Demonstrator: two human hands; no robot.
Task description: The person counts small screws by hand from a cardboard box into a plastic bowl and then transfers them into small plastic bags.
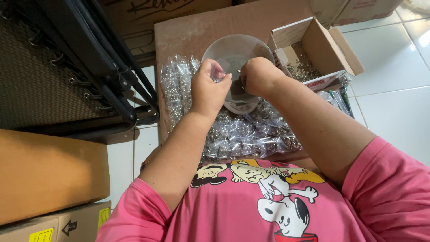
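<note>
My left hand (208,88) is closed around a small clear plastic bag (218,76) just over the near rim of a white plastic bowl (233,50). Close beside it, my right hand (259,75) is bunched with its fingertips turned toward the bag; what it pinches is hidden. Small silver metal pieces (238,71) show between the two hands. Below the hands lies a heap of filled clear bags of shiny metal parts (242,134) on a flat sheet of brown cardboard (197,31).
An open cardboard box (320,49) with loose metal parts stands right of the bowl. A black metal folding frame (107,67) leans at left, with brown cartons (45,175) below it. White floor tiles (394,67) lie at right. More cartons stand at the top.
</note>
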